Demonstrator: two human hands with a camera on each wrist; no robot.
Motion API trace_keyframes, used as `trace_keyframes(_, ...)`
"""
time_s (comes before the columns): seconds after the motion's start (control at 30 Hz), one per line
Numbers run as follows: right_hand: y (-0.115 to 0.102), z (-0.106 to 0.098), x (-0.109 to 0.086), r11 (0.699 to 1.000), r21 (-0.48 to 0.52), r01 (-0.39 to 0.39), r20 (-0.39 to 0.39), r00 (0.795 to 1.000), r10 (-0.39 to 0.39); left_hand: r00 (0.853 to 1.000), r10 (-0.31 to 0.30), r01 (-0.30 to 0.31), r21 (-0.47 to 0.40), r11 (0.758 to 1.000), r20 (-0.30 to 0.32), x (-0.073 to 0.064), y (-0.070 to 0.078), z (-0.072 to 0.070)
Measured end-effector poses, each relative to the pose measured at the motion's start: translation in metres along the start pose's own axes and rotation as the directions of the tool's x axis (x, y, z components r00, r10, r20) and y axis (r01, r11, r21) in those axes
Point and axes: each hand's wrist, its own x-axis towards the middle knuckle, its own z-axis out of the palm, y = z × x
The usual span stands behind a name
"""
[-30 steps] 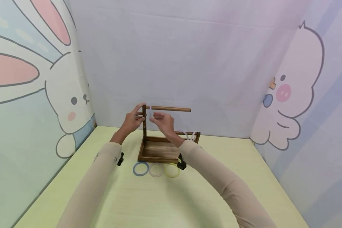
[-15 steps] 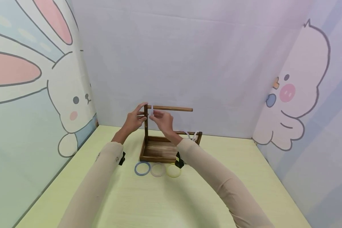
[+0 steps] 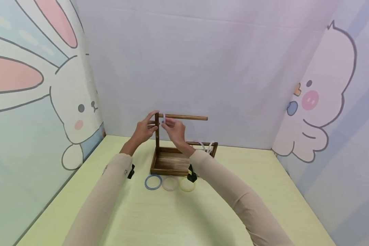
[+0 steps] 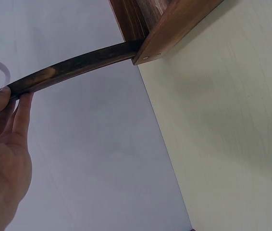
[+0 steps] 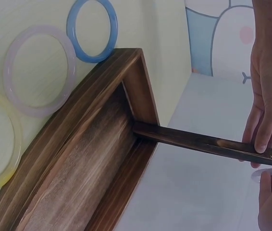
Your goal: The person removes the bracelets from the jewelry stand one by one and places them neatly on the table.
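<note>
My left hand [image 3: 144, 129] grips the dark wooden upright post [image 3: 157, 136] of a bangle stand near its top, thumb on one side and fingers on the other. A pale lilac bangle [image 3: 164, 118] hangs around the horizontal wooden rod [image 3: 187, 117], close to the post. My right hand [image 3: 176, 132] pinches that bangle just below the rod. In the left wrist view part of the pale bangle [image 4: 0, 66] shows beside the left thumb. The right wrist view shows both hands near the post, with the bangle [image 5: 265, 173] partly hidden by the right fingers.
In front of the stand's wooden tray base [image 3: 169, 172] lie a blue bangle [image 5: 70, 29], a pinkish bangle [image 5: 7, 72] and a yellow bangle [image 5: 17, 139]. Whitish bangles [image 3: 209, 147] lean at the tray's right end. A pale wall rises behind.
My right fingers have drawn in slightly toward the post and closed more on the lilac bangle. The left hand keeps its grip on the post. The head view has shifted slightly.
</note>
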Motion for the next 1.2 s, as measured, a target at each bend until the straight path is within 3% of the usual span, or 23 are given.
trace_keyframes(0.47,0.004,-0.005,-0.004,0.99,0.139,0.021,0.025,0.999,-0.025,1.0,-0.011,0.011,-0.001,1.0,-0.003,-0.005,-0.002,-0.001)
trace_keyframes(0.7,0.005,-0.009,-0.006,0.981,0.191,0.018,0.025,0.999,-0.023,0.999,-0.045,0.045,-0.008,0.999,0.002,-0.005,0.001,-0.001)
trace_keyframes(1.2,0.006,-0.023,-0.006,0.983,0.182,-0.014,0.001,1.0,0.014,0.999,-0.049,0.049,-0.014,0.999,0.019,-0.002,0.005,-0.002)
